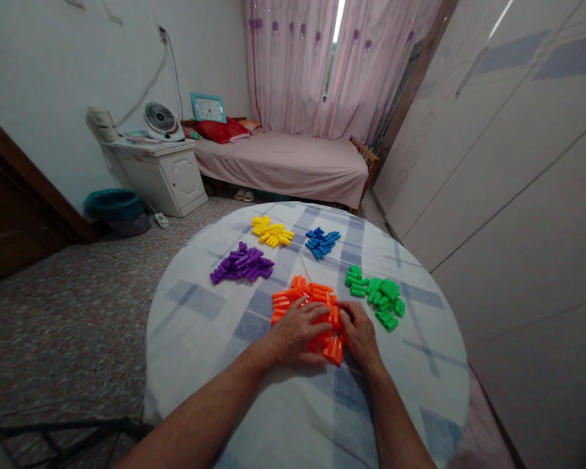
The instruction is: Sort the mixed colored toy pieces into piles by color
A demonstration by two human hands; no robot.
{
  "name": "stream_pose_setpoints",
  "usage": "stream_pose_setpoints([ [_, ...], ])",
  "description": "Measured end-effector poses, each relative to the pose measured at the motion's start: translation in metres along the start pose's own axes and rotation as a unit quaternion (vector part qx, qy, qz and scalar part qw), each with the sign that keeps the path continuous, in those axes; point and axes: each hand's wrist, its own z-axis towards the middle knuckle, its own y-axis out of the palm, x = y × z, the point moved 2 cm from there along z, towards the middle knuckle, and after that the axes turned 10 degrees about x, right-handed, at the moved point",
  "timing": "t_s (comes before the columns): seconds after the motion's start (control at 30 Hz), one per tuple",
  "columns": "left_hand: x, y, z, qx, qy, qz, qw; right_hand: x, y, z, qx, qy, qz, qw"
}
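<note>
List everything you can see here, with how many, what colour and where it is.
orange pieces: one pile, orange, table's middle
purple pieces: one pile, purple, table's left
yellow pieces: one pile, yellow, far left
blue pieces: one pile, blue, far side
green pieces: one loose group, green, table's right
round table: one, white-and-blue cloth, centre
bed: one, pink cover, beyond table
curtains: pair, pink, behind bed
cabinet: one, white, left of bed
fan: one, white and dark, on cabinet
clock: one, blue frame, bed's left end
bin: one, teal, floor left
wardrobe: one, whitish, right
left hand: one, bare, over orange pieces
right hand: one, bare, orange pile's right edge
</note>
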Motion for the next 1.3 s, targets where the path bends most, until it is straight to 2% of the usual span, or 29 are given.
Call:
stream_pose_setpoints([
  [0.13,0.000,0.001,0.000,-0.004,0.008,0.007,1.000,0.000,0.000,0.000,0.002,-0.002,-0.003,1.000],
  [0.33,0.003,0.001,0.004,0.029,-0.027,0.048,0.998,-0.003,-0.001,0.000,0.002,-0.007,-0.003,1.000],
  [0.6,-0.011,-0.002,0.001,0.055,-0.091,0.070,0.992,-0.001,0.000,0.000,-0.004,-0.006,-0.011,1.000],
  [0.93,-0.018,-0.006,0.001,0.087,-0.126,0.073,0.985,-0.004,-0.001,0.000,0.007,-0.006,-0.008,1.000],
  [1.3,-0.029,-0.006,-0.005,0.168,-0.139,0.067,0.974,0.000,0.000,0.000,0.009,-0.008,-0.005,1.000],
])
